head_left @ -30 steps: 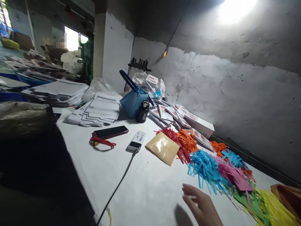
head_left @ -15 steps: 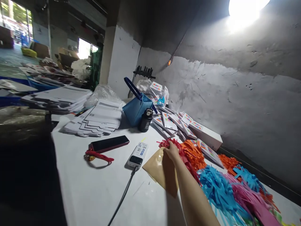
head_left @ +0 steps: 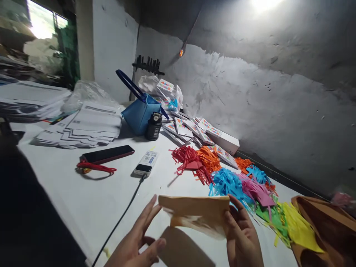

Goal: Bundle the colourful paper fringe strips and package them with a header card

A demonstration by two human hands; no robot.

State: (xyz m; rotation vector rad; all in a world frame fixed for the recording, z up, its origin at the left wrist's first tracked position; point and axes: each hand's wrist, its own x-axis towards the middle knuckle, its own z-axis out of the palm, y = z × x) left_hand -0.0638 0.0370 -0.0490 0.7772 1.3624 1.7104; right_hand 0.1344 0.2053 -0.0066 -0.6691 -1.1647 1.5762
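A tan kraft paper sheet or flat bag [head_left: 198, 207] is held up above the table, its top edge roughly level and its lower part sagging in shadow. My right hand [head_left: 241, 230] pinches its right end between thumb and fingers. Beside its left end, my left hand [head_left: 139, 237] has its fingers apart; a fingertip comes close to the paper's corner, and I cannot tell whether it touches. Just beyond lie bundles of cut paper streamers: red [head_left: 190, 163], orange [head_left: 210, 159], blue [head_left: 226, 183], pink [head_left: 257, 189], green [head_left: 274, 215] and yellow [head_left: 300, 226].
A phone [head_left: 107, 154] with a red strap and a white power bank [head_left: 146, 163] with a cable lie on the white table [head_left: 116, 200]. Behind are paper stacks [head_left: 86, 124], a blue bag [head_left: 141, 113], a black bottle [head_left: 154, 127] and printed packets [head_left: 183, 128]. A brown bag [head_left: 328, 222] stands right.
My right hand has drawn the kraft paper from beside the red streamers toward me and lifted it. My left hand has come into view. The camera view has turned right.
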